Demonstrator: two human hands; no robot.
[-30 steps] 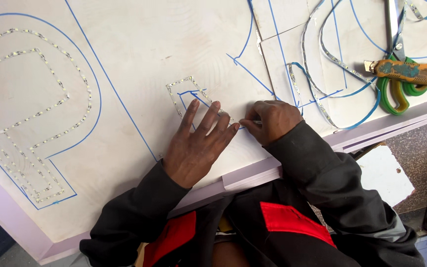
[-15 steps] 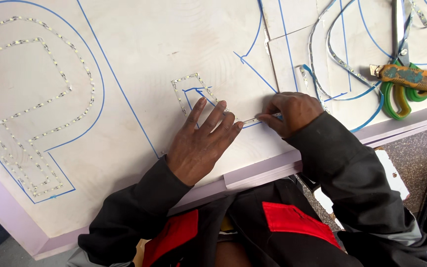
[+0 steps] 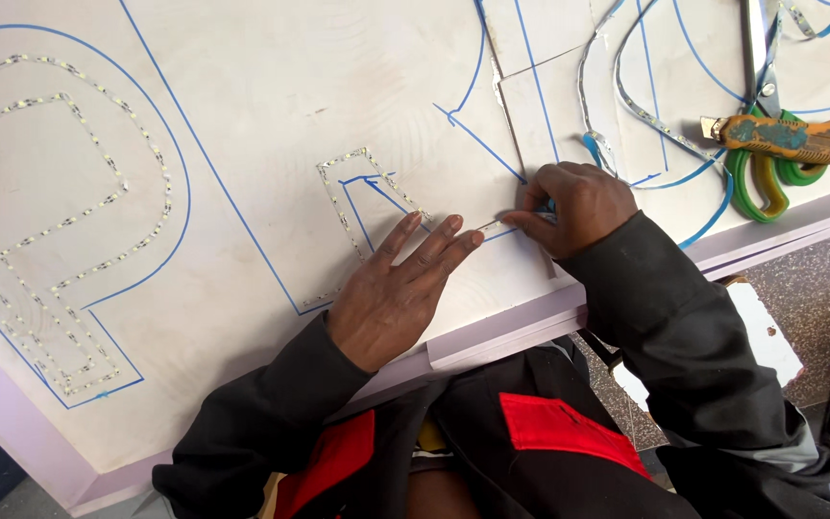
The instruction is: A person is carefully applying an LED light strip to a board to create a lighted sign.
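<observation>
- The left hand (image 3: pixel 391 298) lies flat and open on the white board (image 3: pixel 271 125), fingers spread narrow and pointing toward the strip, apparently pressing the laid part down so it stays on its line.
- The right hand (image 3: pixel 573 207) is pinched shut on the free end of the thin LED strip (image 3: pixel 494 225), holding it low and taut just beside the left fingertips.
- The strip runs from that pinch back along the small blue-outlined shape (image 3: pixel 362 207), where its dotted line already follows the outline's upper sides.
- A large letter outline (image 3: pixel 69 221) to the left carries finished rows of the same dotted strip.
- Far right on the board lie an orange utility knife (image 3: pixel 790 139) across green-handled scissors (image 3: pixel 766 183), with loose strip offcuts (image 3: pixel 626 96) beside them, near the working hand.
- The board rests on a pale lilac table (image 3: pixel 12 423) edge.
</observation>
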